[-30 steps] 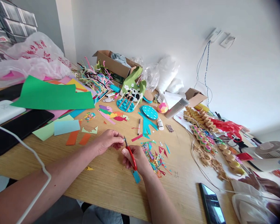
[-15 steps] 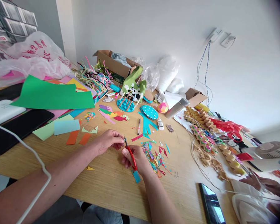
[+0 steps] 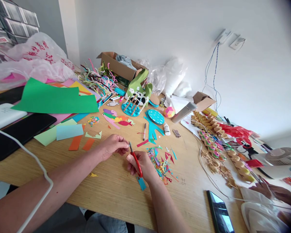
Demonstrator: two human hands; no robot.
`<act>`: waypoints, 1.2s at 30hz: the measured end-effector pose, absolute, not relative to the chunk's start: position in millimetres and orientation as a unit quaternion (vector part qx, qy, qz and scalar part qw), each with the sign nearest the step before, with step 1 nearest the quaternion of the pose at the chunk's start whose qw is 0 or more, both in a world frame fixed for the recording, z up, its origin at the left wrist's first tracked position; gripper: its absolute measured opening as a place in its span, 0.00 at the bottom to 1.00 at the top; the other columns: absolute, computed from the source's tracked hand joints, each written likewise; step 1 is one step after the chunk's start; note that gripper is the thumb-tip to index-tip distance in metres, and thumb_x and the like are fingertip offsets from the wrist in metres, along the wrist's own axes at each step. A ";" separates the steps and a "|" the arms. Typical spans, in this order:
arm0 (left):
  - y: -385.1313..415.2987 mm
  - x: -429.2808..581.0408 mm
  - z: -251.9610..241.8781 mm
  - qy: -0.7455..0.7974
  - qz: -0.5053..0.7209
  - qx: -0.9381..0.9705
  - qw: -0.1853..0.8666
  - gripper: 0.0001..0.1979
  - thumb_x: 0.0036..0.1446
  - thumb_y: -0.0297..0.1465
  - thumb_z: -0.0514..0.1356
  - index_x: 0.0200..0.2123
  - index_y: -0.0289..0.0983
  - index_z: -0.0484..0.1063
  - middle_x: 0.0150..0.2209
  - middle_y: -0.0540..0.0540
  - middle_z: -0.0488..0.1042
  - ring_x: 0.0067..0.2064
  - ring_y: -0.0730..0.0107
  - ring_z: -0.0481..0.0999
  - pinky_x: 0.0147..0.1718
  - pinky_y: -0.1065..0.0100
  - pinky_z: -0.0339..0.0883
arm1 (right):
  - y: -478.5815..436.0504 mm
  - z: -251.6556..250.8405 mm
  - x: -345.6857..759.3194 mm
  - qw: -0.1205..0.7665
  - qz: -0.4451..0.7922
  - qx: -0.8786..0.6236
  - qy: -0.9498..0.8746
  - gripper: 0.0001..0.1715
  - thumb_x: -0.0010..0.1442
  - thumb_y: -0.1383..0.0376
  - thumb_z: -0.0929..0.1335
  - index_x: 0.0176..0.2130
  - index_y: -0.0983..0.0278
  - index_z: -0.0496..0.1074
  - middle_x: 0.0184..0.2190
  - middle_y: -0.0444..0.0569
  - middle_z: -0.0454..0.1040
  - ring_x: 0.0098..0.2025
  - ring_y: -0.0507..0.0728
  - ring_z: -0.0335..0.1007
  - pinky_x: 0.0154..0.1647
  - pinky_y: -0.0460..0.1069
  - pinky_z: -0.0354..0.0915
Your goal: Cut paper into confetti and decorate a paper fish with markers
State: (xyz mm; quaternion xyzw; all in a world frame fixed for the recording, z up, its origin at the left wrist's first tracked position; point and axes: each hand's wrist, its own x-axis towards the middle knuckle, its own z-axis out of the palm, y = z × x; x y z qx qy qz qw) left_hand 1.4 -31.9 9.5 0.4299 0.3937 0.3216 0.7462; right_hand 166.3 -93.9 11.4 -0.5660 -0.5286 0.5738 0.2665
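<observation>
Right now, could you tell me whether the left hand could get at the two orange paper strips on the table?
Probably yes. The orange strips lie flat on the table just beside the left hand, with nothing between them, though the hand is pinched shut at the tips of the scissors.

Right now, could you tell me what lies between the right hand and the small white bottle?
Colourful paper scraps lie there, seen in the head view.
</observation>
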 end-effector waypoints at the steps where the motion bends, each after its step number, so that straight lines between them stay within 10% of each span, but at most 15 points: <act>1: -32.1 1.4 9.3 0.393 0.321 0.433 0.745 0.09 0.34 0.32 0.66 0.23 0.35 0.74 0.21 0.50 0.74 0.24 0.74 0.70 0.29 0.69 0.63 | -93.8 11.7 166.1 0.265 0.572 -0.567 -0.530 0.32 0.46 0.39 0.71 0.25 0.64 0.65 0.17 0.45 0.72 0.15 0.50 0.66 0.13 0.42 0.57; 36: -32.8 0.5 10.5 0.399 0.333 0.468 0.715 0.09 0.39 0.34 0.65 0.24 0.34 0.74 0.23 0.47 0.75 0.25 0.73 0.71 0.29 0.68 0.64 | -93.4 12.4 166.4 0.249 0.545 -0.603 -0.527 0.33 0.44 0.38 0.72 0.23 0.63 0.62 0.14 0.42 0.69 0.13 0.49 0.62 0.11 0.43 0.56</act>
